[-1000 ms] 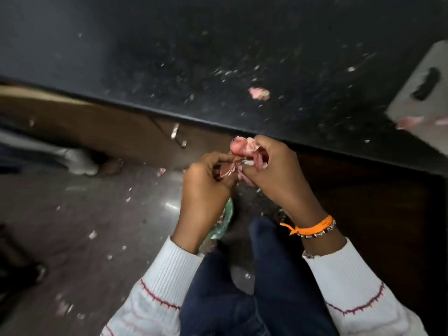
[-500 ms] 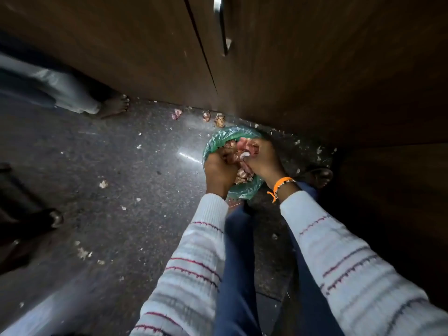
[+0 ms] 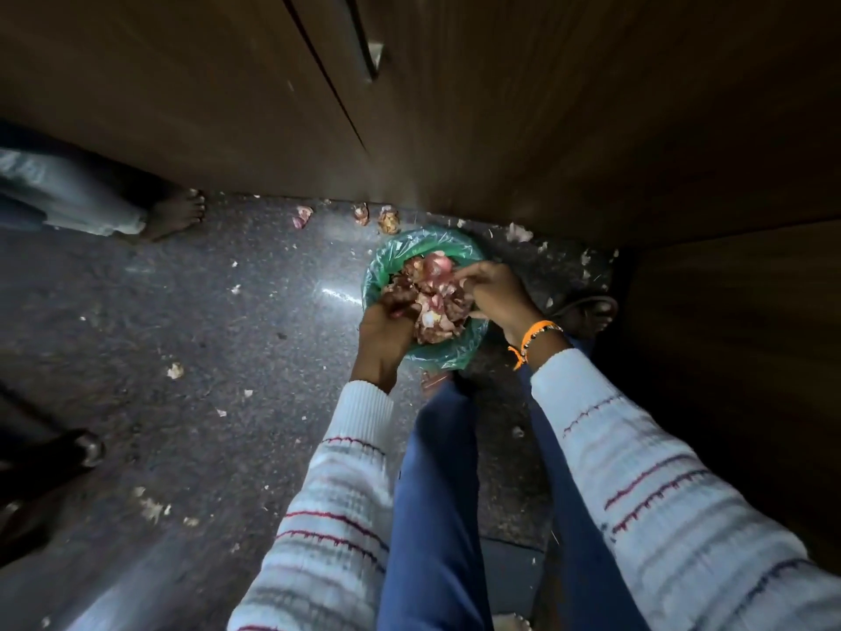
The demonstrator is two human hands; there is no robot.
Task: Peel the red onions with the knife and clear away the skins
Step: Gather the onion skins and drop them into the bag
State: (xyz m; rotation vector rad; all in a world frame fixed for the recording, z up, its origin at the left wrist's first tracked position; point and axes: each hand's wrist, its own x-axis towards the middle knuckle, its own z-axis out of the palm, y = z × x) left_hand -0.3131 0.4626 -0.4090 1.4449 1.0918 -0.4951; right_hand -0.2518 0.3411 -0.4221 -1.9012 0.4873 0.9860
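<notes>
A small bin lined with a green plastic bag [image 3: 423,241] stands on the dark floor at the foot of a cabinet. It holds a heap of pink and brown onion skins [image 3: 432,311]. My left hand [image 3: 387,325] is at the heap's left edge, its fingers curled into the skins. On the right side of the heap rests my right hand [image 3: 493,289], with an orange wristband, its fingers stretched loosely over the skins. No knife and no whole onion are in view.
Brown cabinet doors with a metal handle [image 3: 373,52] rise right behind the bin. Loose skin scraps [image 3: 389,220] lie along the cabinet base and across the floor. Another person's bare foot [image 3: 175,216] is at the left; my sandalled foot [image 3: 587,311] is beside the bin.
I have bent down from the counter to the floor bin. Both hands carried a bunch of skins down, and the skins now lie in the bag.
</notes>
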